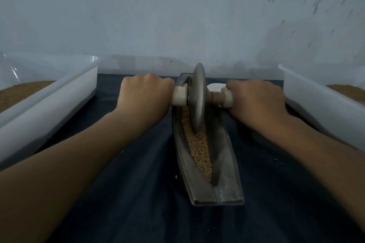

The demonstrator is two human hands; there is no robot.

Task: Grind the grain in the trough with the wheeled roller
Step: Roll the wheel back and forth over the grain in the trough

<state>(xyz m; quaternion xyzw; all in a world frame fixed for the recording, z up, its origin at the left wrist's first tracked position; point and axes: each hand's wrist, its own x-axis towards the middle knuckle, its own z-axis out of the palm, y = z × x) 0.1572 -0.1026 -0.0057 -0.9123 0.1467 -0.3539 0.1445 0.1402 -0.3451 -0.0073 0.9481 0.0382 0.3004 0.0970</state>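
A long grey metal trough [227,165] lies lengthwise on a dark cloth, running away from me. Tan grain [197,148] fills its groove. The wheeled roller's grey disc [198,96] stands upright in the far half of the trough, its lower edge in the grain. A pale axle handle sticks out on both sides of the disc. My left hand [144,94] grips the left end of the handle. My right hand [256,100] grips the right end. Both arms are stretched forward.
A translucent white plastic tub [49,100] stands at the left and another tub [324,104] at the right, each with brown grain inside. A small white round object [216,87] lies behind the handle. A pale wall rises just beyond the trough.
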